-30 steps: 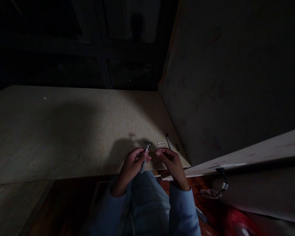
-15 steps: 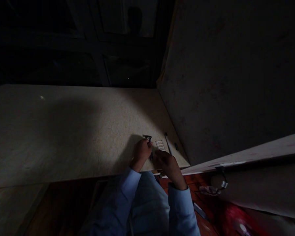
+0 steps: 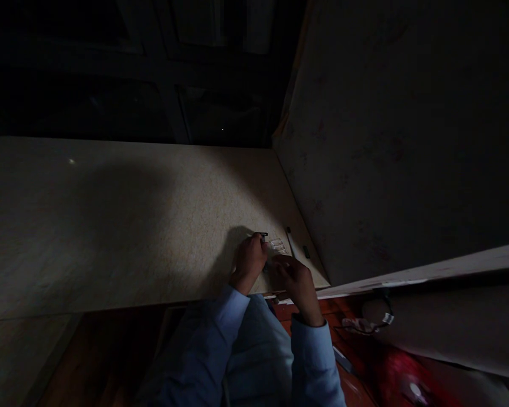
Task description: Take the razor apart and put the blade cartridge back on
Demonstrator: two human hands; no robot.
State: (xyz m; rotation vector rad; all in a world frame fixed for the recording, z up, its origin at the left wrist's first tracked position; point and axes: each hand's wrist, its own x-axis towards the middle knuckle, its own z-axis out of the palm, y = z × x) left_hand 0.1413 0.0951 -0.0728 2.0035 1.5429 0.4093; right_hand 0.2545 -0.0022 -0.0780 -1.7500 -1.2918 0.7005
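A dim wall (image 3: 407,141) is rising on the right, and a pale tabletop (image 3: 110,226) is stretching to the left. At its near right end, the left hand (image 3: 250,257) is clamping its fingers on a razor (image 3: 263,234), whose dark head is showing just past the knuckles. The right hand (image 3: 297,280) is curling beside it; whether its fingers are gripping anything, one cannot tell. Farther right, a slim stick (image 3: 290,240), a clear pack (image 3: 279,246) and a small dark piece (image 3: 306,252) are lying close together.

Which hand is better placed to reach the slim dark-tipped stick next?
Probably the right hand: it is nearer the slim dark-tipped stick, while the left hand holds the razor.
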